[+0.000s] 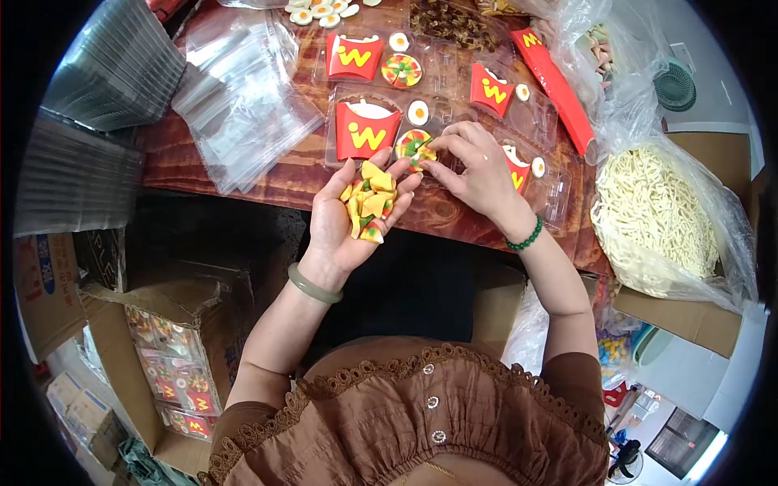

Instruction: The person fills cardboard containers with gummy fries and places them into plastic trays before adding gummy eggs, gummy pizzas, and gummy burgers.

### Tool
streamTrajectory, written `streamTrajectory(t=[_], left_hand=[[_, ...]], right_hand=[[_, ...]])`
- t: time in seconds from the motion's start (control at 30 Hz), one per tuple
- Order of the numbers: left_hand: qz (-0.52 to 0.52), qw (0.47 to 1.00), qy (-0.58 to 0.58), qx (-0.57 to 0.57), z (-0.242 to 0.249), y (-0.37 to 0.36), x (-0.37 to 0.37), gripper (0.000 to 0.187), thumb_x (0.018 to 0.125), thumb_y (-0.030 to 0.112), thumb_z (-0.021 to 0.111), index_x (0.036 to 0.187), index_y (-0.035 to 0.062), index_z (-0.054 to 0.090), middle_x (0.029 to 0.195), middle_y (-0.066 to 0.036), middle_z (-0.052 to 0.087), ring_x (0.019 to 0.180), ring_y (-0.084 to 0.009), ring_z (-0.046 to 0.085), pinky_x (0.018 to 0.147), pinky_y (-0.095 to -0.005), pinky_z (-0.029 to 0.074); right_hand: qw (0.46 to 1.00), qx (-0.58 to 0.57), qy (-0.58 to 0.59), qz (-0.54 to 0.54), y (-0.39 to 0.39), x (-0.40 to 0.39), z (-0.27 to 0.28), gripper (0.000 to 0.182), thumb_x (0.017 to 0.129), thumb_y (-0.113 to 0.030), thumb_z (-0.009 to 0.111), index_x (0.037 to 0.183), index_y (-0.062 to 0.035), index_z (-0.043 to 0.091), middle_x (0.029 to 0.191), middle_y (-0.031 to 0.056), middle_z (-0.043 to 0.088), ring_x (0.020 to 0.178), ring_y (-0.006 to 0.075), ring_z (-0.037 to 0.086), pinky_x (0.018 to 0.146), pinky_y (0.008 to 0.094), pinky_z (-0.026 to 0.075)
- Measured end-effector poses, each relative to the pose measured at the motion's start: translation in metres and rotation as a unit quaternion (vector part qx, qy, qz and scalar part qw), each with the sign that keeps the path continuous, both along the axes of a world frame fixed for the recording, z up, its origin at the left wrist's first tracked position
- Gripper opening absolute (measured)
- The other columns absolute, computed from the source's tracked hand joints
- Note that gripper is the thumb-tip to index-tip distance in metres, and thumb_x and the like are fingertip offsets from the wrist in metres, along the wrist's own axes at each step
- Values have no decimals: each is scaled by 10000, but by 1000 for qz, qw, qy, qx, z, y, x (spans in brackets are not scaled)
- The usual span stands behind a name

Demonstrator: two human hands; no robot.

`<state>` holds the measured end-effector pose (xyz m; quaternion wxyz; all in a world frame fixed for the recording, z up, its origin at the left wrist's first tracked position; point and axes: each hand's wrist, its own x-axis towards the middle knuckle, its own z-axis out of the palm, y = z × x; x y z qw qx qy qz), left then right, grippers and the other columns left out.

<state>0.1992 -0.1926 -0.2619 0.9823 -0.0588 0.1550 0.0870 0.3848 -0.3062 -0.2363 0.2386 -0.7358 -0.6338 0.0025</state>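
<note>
My left hand (340, 227) is palm up, its fingers curled around a small pile of yellow, red and green wedge pieces (372, 198). To its right my right hand (472, 168) pinches a wedge at the lower edge of a round pizza-like disc (414, 147). That disc lies in a clear plastic tray, beside a red carton with a yellow letter (366, 130) and a small fried-egg piece (418, 112). Behind it, another tray holds a red carton (354, 57), an egg piece (399, 41) and a complete disc (402, 71).
Clear bags (243, 105) and stacked plastic trays (113, 65) are at the left. More trays with red cartons (492, 89) stand right of centre. A long red strip (555, 89) and a bag of pale noodle-like pieces (660, 215) are at the right. An open box (142, 356) stands lower left.
</note>
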Motion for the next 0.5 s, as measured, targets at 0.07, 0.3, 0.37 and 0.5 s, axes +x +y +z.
streamTrajectory(t=[0.07,0.3,0.37,0.5], left_hand=[[-1,1000,9,11,4,-1,1,482,993,361,304,1351,47,380,1310,-181,486,1175,-341,510,944,-412,471],[-69,996,-15,53,15,-13,23,403,985,314,369,1286,60,454,1191,-105,568,1061,-226,589,908,-418,496],[-88,994,3,70,23,-17,35,382,984,293,383,1272,56,463,1181,-90,569,1034,-216,596,893,-413,508],[-139,986,19,92,29,-30,63,361,978,262,399,1257,43,464,1176,-108,567,1015,-228,602,865,-385,526]], right_hand=[[1000,11,-5,-16,0,-2,-1,231,753,-158,721,944,-48,651,911,81,581,873,238,581,722,329,476],[968,-28,241,66,-8,-10,42,225,772,-148,705,973,-54,667,939,75,622,889,219,595,772,327,471],[973,-40,204,96,-17,1,42,220,773,-135,695,970,-43,659,979,71,648,915,224,599,794,348,471],[965,-30,260,1,-45,7,56,203,774,-94,687,964,-31,652,958,74,641,896,219,610,795,338,470]])
